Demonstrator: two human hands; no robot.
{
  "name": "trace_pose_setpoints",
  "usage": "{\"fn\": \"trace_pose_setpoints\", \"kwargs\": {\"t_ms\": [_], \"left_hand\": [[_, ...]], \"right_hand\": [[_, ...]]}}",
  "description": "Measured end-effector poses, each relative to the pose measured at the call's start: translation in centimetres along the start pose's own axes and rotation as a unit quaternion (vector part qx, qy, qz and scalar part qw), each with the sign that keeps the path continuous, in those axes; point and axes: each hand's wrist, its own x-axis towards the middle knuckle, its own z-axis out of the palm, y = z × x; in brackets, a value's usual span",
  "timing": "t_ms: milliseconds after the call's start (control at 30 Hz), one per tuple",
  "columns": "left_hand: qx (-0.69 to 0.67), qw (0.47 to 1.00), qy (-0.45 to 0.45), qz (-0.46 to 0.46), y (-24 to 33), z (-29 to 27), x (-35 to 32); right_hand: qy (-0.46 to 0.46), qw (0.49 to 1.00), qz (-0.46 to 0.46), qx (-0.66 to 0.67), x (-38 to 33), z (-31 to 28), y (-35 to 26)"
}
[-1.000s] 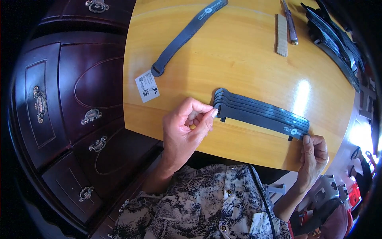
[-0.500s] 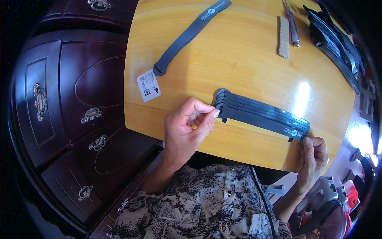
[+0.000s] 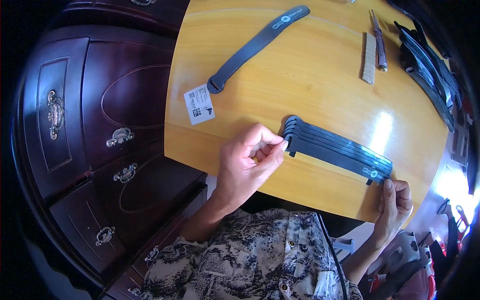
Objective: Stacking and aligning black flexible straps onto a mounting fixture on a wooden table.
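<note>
Several dark straps (image 3: 335, 152) lie fanned in an overlapping stack near the table's front edge, each with a slotted, rounded left end. My left hand (image 3: 252, 160) pinches the slotted end of the nearest strap between thumb and forefinger. At the other end, beside a pale printed mark, my right hand (image 3: 394, 202) grips the strap's tip with thumb and fingers. Small dark tabs show below the stack near both ends. Farther left on the table, a single dark strap (image 3: 260, 47) lies slantwise, its slotted end touching a white printed label card (image 3: 200, 105).
A tan strip (image 3: 368, 59) and a thin screwdriver-like tool (image 3: 380, 47) lie at the far right. Beyond them is a heap of dark straps (image 3: 430, 70). Dark wooden drawers (image 3: 125, 100) with metal handles stand left of the wooden table (image 3: 240, 115).
The whole view has shifted, so the table and things sit a little farther right in the picture. Both hands keep their hold at the strap's ends.
</note>
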Motion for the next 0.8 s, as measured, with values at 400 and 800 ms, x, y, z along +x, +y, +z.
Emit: {"fn": "trace_pose_setpoints", "kwargs": {"t_ms": [400, 800], "left_hand": [[0.032, 0.999, -0.019, 0.01, 0.2, -0.2, 0.2], [0.042, 0.999, -0.007, -0.031, 1.3, 0.1, 0.2]], "right_hand": [[-0.005, 1.0, 0.009, 0.018, 0.3, -0.1, 0.0], [0.003, 1.0, 0.015, -0.018, 0.1, 0.2, -0.7]]}}
